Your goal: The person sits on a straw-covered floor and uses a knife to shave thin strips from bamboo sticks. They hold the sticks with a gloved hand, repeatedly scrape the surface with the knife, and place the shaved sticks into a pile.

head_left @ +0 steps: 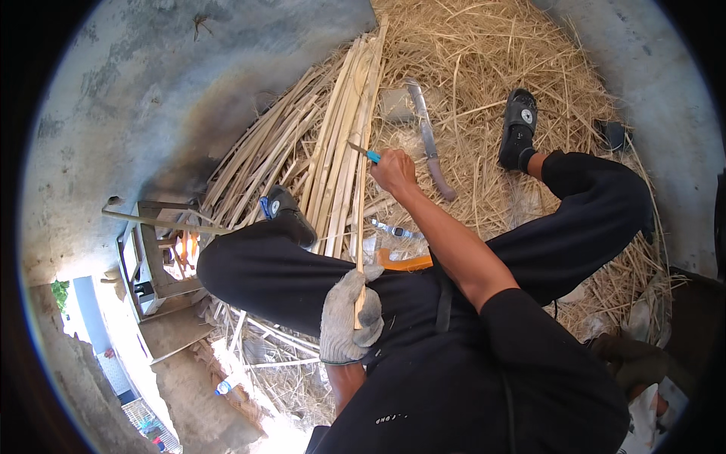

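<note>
My left hand [350, 316], in a pale knitted work glove, is closed around the near end of a long thin bamboo strip [360, 250]. The strip runs away from me over a pile of split bamboo strips [333, 151]. My bare right hand [395, 171] is wrapped round the turquoise handle of a small knife [366, 152]. Its blade points to the upper left, at or just above the strips; whether it touches them I cannot tell. Right of that hand a machete [427, 132] with a brown handle lies on the shavings.
Straw-like bamboo shavings [484, 45] cover the floor ahead, between concrete walls [159, 91]. My legs are spread, with black sandals [519, 113] on my feet. An orange object [404, 262] and a plastic bottle [397, 229] lie between them. A wooden frame [147, 257] stands at left.
</note>
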### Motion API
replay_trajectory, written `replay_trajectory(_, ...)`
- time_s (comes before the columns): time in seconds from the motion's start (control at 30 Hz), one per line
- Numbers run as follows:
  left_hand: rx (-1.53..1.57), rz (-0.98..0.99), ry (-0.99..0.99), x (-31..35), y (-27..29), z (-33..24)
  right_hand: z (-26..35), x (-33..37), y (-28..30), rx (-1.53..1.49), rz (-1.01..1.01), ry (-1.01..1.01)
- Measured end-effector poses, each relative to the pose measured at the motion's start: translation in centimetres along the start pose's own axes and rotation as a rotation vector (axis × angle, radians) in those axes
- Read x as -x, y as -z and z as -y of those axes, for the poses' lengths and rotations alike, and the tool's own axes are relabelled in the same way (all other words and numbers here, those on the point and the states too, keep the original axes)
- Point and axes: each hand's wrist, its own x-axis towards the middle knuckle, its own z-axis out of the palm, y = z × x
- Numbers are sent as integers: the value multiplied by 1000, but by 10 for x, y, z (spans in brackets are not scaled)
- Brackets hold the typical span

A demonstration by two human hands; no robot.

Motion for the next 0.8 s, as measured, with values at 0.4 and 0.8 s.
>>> replay_trajectory(0.4,-229,101,-50,32,27,7,-87,-154,84,613,-202,-341)
replay_trajectory(0.8,-491,210,-296,5,-1,6,-32,3,184,-370,-233,-124)
